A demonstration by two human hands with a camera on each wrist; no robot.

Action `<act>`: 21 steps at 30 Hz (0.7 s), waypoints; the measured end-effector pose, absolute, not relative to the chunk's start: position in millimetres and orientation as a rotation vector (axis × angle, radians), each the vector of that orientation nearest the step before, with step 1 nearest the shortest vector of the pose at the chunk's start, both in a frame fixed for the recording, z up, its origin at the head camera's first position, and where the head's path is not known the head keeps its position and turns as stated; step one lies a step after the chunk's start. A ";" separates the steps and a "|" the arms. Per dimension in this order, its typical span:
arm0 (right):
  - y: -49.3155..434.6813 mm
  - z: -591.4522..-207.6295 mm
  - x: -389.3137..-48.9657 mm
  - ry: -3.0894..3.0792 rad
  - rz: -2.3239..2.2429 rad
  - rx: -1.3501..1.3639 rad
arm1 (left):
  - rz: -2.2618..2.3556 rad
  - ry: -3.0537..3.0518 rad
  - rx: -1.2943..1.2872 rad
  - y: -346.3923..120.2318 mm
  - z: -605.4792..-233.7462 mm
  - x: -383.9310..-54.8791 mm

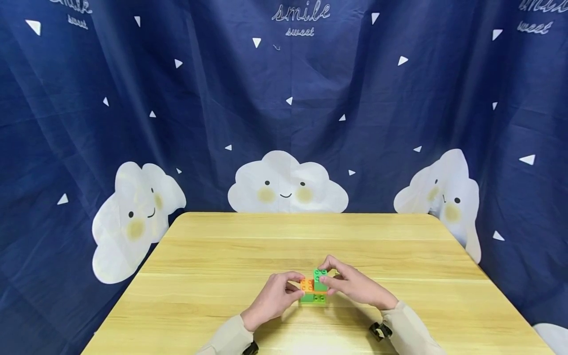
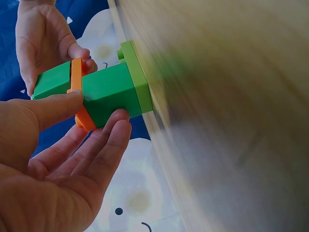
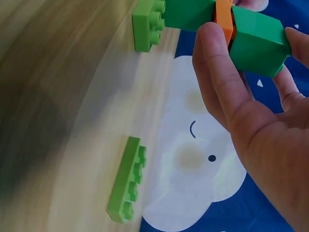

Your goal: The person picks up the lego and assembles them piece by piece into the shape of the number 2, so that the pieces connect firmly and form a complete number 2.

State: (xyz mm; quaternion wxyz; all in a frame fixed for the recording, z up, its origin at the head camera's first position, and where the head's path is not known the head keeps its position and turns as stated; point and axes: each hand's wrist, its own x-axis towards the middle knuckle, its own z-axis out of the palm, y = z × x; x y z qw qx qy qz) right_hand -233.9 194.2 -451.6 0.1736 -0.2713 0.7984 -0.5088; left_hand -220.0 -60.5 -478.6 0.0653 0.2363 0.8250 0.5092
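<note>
A small stack of building bricks stands near the middle of the table's front half. At its base is a light green plate brick (image 2: 137, 79), with a green brick (image 2: 111, 89) on it and a flat orange brick (image 1: 307, 284) above. My left hand (image 1: 275, 298) grips the stack from the left, thumb at the orange brick and fingers along the lower green one. From the right, my right hand (image 1: 355, 285) pinches the upper green brick (image 1: 320, 282) over the orange brick's right half. In the right wrist view a narrow gap shows between those two.
A separate light green brick (image 3: 128, 181) with a row of studs lies on the wooden table (image 1: 213, 281), near the right hand. A dark blue curtain (image 1: 284, 118) with clouds and triangles hangs behind the table.
</note>
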 end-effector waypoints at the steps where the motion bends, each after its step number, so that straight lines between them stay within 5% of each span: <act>1: 194.2 -452.3 -234.5 2.254 -1.449 -0.766 | 1.537 2.491 0.716 -60.6 -478.7 -220.1; 21: 197.6 -463.9 -241.5 2.143 -1.541 -0.787 | 1.537 2.483 0.717 -60.5 -478.3 -220.2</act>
